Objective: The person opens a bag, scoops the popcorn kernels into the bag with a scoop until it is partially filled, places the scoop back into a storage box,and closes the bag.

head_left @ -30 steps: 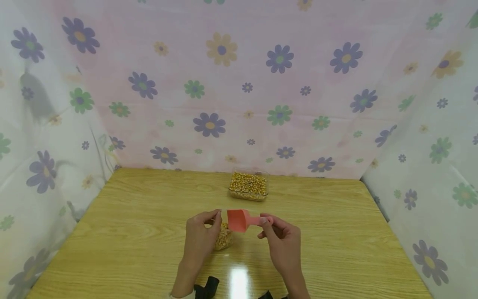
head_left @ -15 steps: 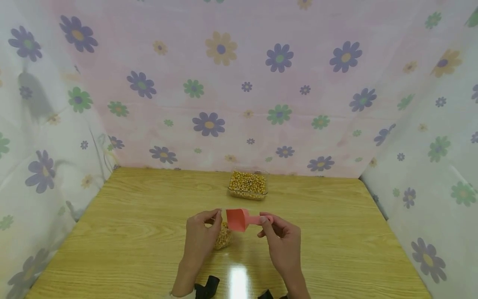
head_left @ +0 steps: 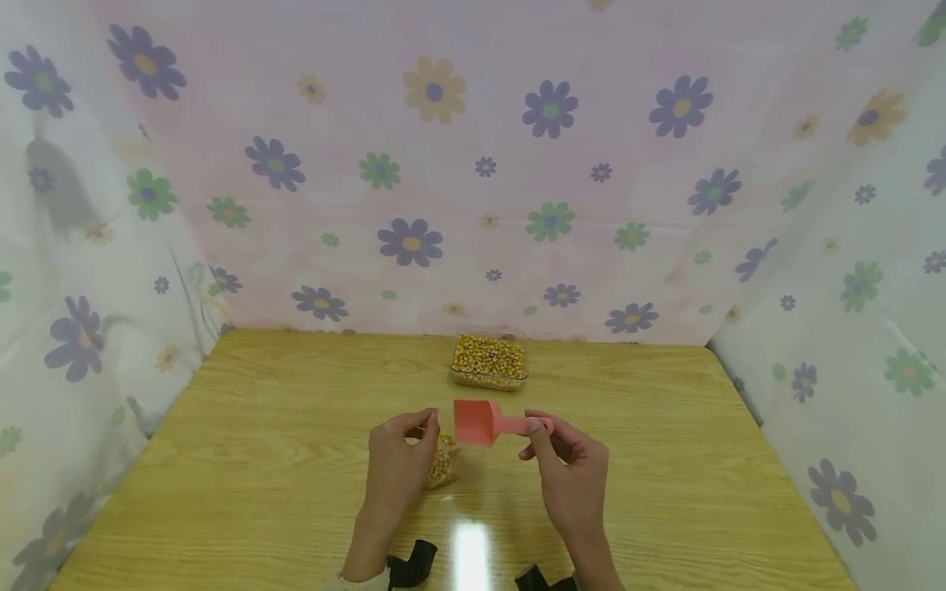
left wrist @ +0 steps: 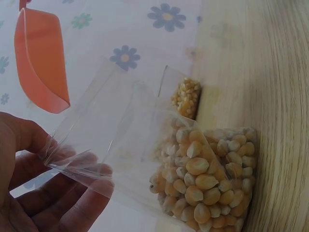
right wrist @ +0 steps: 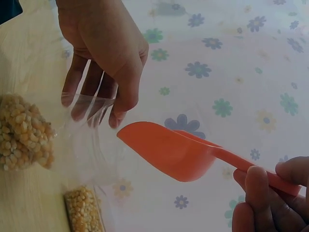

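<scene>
My left hand (head_left: 399, 460) pinches the top edge of a clear plastic bag (left wrist: 116, 125), thumb and fingers gathered on the film. Corn kernels (left wrist: 203, 179) fill the bag's lower part, which stands on the table. In my right hand (head_left: 572, 476) is the handle of a coral-pink scoop (head_left: 475, 423), gripped between thumb and fingers. The scoop's bowl points left, level with the bag's mouth and just right of it. No kernels show in the bowl in the left wrist view.
Behind the hands, a clear rectangular container (head_left: 489, 382) of corn kernels stands near the back of the wood-grain table (head_left: 296, 410). Flower-printed cloth (head_left: 473, 189) encloses the back and both sides. Black wrist gear (head_left: 412, 565) shows at the front edge.
My right hand and the scoop have shifted slightly right and up, away from the left hand. The left hand keeps its pinch on the bag. The head view has tilted slightly.
</scene>
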A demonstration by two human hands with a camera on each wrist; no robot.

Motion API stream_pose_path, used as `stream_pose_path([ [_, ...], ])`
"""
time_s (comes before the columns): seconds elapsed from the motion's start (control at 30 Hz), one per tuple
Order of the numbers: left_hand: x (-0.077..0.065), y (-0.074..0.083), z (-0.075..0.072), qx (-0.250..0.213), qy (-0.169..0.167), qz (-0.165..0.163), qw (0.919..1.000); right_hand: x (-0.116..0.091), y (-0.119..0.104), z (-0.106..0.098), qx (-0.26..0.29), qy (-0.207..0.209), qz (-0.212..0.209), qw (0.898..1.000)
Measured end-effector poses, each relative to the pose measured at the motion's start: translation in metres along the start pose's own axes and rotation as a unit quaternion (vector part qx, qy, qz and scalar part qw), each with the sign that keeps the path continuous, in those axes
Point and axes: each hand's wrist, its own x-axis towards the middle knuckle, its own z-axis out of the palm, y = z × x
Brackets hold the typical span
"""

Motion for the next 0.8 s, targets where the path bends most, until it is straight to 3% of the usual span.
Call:
stream_pose_path([
  [0.27, 0.000, 0.001, 0.002, -0.008, -0.003, -0.017, 0.9998, 0.001, -0.003, -0.006, -0.007, 0.009, -0.019, 1.000],
  [0.53, -0.001, 0.001, -0.001, -0.011, -0.007, -0.032, 0.9994, 0.018, 0.010, -0.019, -0.002, 0.031, -0.058, 0.998],
  [0.8, -0.001, -0.001, 0.000, -0.007, -0.005, -0.021, 0.9997, 0.034, 0.025, -0.027, -0.008, 0.040, -0.049, 0.998],
])
